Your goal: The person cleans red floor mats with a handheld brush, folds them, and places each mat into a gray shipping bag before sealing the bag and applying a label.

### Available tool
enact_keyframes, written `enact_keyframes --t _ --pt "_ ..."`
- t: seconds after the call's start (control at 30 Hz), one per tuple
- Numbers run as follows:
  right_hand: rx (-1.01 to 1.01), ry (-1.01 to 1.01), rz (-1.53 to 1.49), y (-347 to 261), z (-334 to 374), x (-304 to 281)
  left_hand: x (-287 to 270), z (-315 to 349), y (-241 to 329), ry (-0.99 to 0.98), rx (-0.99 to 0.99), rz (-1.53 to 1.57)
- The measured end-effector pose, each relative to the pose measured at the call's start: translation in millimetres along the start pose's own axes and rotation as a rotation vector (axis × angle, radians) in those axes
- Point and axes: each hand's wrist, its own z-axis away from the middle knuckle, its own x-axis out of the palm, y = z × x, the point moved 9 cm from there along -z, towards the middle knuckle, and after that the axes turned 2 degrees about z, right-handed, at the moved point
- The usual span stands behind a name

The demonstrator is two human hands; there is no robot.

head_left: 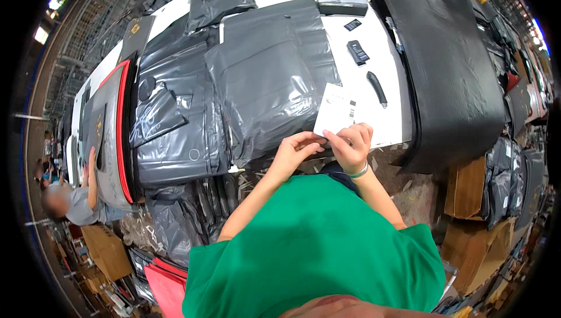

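Observation:
A white label sheet (335, 109) with dark printing lies tilted at the near edge of the white table. My right hand (352, 147) pinches its lower edge between bent fingers. At the sheet's lower left corner, the fingers of my left hand (297, 152) are closed on it, close to my right fingertips. Left of the sheet is a large flat package in glossy dark plastic (266, 78). A black-handled utility knife (377, 89) rests on the table to the right of the sheet, with small black packets (357, 52) beyond it.
Stacked black panels (444, 66) stand on the right. More plastic-wrapped packages (175, 131) cover the left, beside a red-edged stack (124, 125) that another person's hand (92, 169) touches. A grey box (342, 3) sits at the back. Cardboard boxes (466, 189) stand at lower right.

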Motion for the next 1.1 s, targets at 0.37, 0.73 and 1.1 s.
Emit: enact_keyframes --t 0.37,0.73,1.1 --pt "-0.09 -0.092 -0.042 -30.6 0.8 18.0 -35.6 23.4 13.9 0.275 0.133 -0.043" --pt "0.025 -0.113 -0.155 -31.2 0.2 24.0 -39.2 28.7 19.4 0.324 0.216 -0.047" --pt "0.046 -0.152 -0.185 -33.7 -1.6 25.3 -40.1 36.4 24.4 0.351 0.207 -0.083"
